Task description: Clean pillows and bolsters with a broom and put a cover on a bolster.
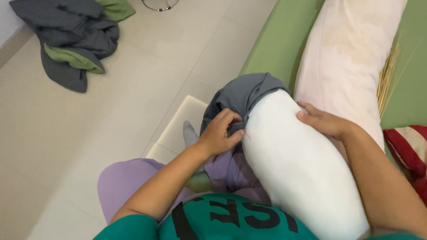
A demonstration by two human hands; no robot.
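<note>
A long white bolster pillow [301,170] lies across my lap, its far end inside a grey pillow cover [245,92]. My left hand [220,132] pinches the rim of the grey cover where it meets the white pillow. On the pillow's right side rests my right hand [322,120], fingers pressed flat on the white fabric near the cover's edge. The cover reaches only over the pillow's tip; the rest of the pillow is bare.
A second, pale pink bolster [351,49] lies on the green sofa [278,37] beside me. A red-and-cream striped cushion [418,155] is at the right. On the tiled floor [104,130] a heap of grey and green fabric [72,34] lies far left.
</note>
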